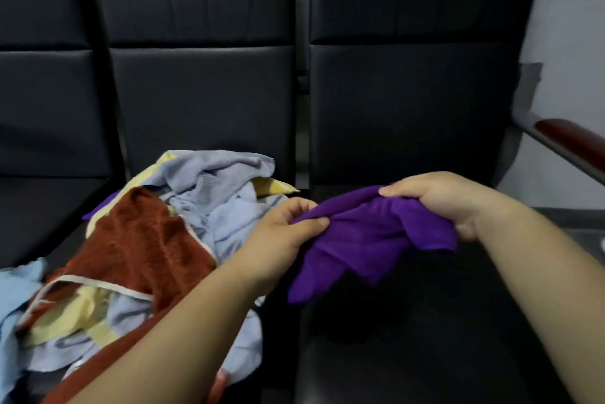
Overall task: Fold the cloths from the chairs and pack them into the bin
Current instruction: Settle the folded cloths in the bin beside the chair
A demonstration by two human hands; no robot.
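Head view has us mid-grab. Our left hand [288,227], at centre frame, pinches one bunched end of the purple cloth [370,233] between thumb and curled fingers. Our right hand [438,197], just right of centre, is curled over the other end. Both hands grip fabric, and the cloth hangs crumpled between them above the dark seat [425,338] at lower right. Its loose tails droop toward the seat, and we cannot tell whether they touch it.

We read this as the opening-out step before the first fold. To do it well, we want each hand to work along to a true corner rather than a fistful. Then we draw the hands apart until the top edge runs straight and the cloth hangs flat. This fabric looks likely to cling to itself, so a light shake should free the tucked flaps.

Now for room. The seat under the cloth shows a broad, flat, dark stretch, which looks to us like a good spot to lay the cloth down and crease it. At lower left, the heap of cloths [183,223] lies just beside our left wrist, with a rust-red towel [144,240] and a pale blue cloth [216,181] among them. Spreading toward that side risks snagging the heap. At the right edge of the frame, the wooden armrest [573,142] limits how far our right elbow can swing. Backrests [203,92] fill the upper frame. The bin is nowhere in view.
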